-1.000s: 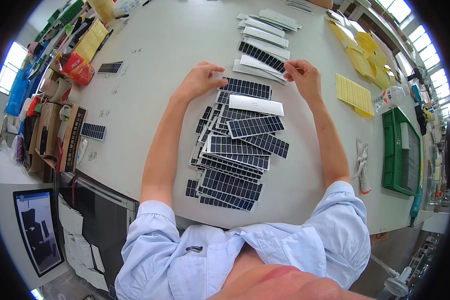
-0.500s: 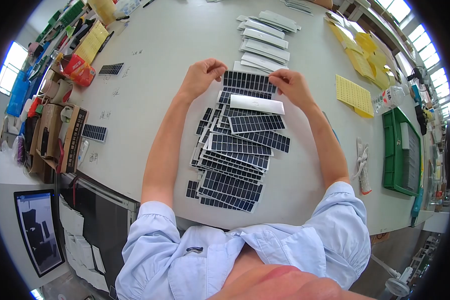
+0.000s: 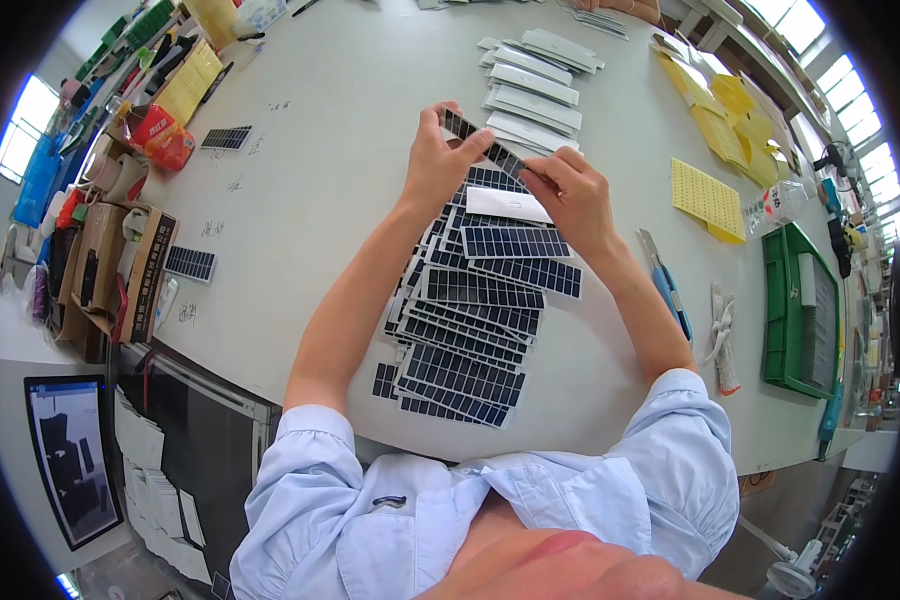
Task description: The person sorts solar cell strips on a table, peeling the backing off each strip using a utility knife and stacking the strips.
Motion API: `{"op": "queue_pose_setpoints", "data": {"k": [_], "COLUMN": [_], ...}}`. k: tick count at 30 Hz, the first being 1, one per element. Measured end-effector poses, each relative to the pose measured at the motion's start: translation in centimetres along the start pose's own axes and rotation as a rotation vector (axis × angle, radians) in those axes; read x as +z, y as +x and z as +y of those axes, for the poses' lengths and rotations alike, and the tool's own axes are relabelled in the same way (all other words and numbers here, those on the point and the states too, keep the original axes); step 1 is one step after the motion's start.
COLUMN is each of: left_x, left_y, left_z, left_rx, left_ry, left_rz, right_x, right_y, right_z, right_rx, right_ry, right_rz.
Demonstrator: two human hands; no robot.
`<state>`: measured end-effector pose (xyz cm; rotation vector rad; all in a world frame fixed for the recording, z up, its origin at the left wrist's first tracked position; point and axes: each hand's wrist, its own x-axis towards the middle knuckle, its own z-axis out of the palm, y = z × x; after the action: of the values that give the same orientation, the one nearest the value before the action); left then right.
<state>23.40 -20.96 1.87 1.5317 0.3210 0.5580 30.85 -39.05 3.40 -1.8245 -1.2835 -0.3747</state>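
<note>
Between my hands a small dark solar panel [image 3: 505,158] is held up at a slant. My left hand [image 3: 444,158] grips its left end with thumb and fingers. My right hand [image 3: 572,195] pinches its lower right end. Below them lies an overlapping pile of solar panels [image 3: 470,340], mostly with the dark gridded face up. One white-backed panel [image 3: 507,204] rests face down on the pile's upper part. Beyond my hands runs a row of stacked white-backed panels [image 3: 533,103].
On the right lie a blue utility knife [image 3: 667,285], a white glove [image 3: 722,340], a yellow sheet [image 3: 708,198] and a green tray [image 3: 773,310]. Two single panels [image 3: 190,263] lie at the left, near a cardboard box [image 3: 153,275]. Another person's arm [image 3: 630,9] shows at the far edge.
The panel has been lifted from the pile and tilted, its right end lower. My left hand moved right and my right hand came slightly nearer. The utility knife is now uncovered.
</note>
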Motion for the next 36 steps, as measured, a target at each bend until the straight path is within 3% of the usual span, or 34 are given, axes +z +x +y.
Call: {"op": "queue_pose_setpoints", "data": {"k": [2,6,10,12,15,16,19,22,23,25,26,27,29,34,36], "left_x": [0.0,-0.3,-1.1,-0.5,0.7,0.6,0.0,-0.8,-0.6,-0.2,0.1,0.1,0.0,-0.3,0.2], "left_y": [0.2,0.3,0.5,0.5,-0.8,-0.7,0.3,0.6,0.5,0.1,0.2,0.1,0.1,0.3,-0.2], "left_z": [-0.2,0.0,0.3,0.3,0.0,-0.1,-0.3,-0.1,-0.2,-1.0,-1.7,-1.1,0.2,0.0,-0.7], "left_rx": [0.052,-0.035,-0.106,-0.074,0.281,0.279,0.080,-0.035,-0.034,0.114,0.229,0.229,0.066,-0.051,0.242], "left_ry": [-0.167,-0.252,-0.243,-0.246,0.277,0.278,-0.185,-0.261,-0.262,0.241,0.285,0.283,-0.099,-0.143,0.258], "left_rz": [0.057,0.054,-0.022,0.062,0.105,0.105,0.051,0.020,0.020,0.029,0.078,0.080,0.070,0.042,0.102], "right_x": [0.2,0.1,-0.2,-0.2,-0.2,-0.1,0.0,-0.2,-0.3,-0.4,-0.4,-0.4,-0.4,-0.5,-0.6], "right_y": [0.0,0.0,0.2,0.3,0.0,0.0,0.0,0.2,0.2,0.1,0.0,0.0,0.0,0.1,0.0], "right_z": [0.0,-0.2,0.0,0.2,-0.2,-0.2,-0.1,-0.3,-0.3,-0.2,-0.1,-0.1,-0.3,-0.6,-0.7], "right_rx": [-0.048,-0.039,-0.023,-0.010,-0.065,-0.064,-0.014,0.007,0.037,0.068,0.048,0.027,0.045,0.046,-0.019], "right_ry": [0.009,0.026,0.050,0.034,0.008,0.009,0.055,0.102,0.094,0.086,0.070,0.052,0.074,0.083,0.024], "right_rz": [0.017,0.001,-0.009,-0.005,-0.003,-0.003,-0.011,-0.010,-0.032,-0.051,-0.049,-0.049,-0.052,-0.046,-0.048]}}
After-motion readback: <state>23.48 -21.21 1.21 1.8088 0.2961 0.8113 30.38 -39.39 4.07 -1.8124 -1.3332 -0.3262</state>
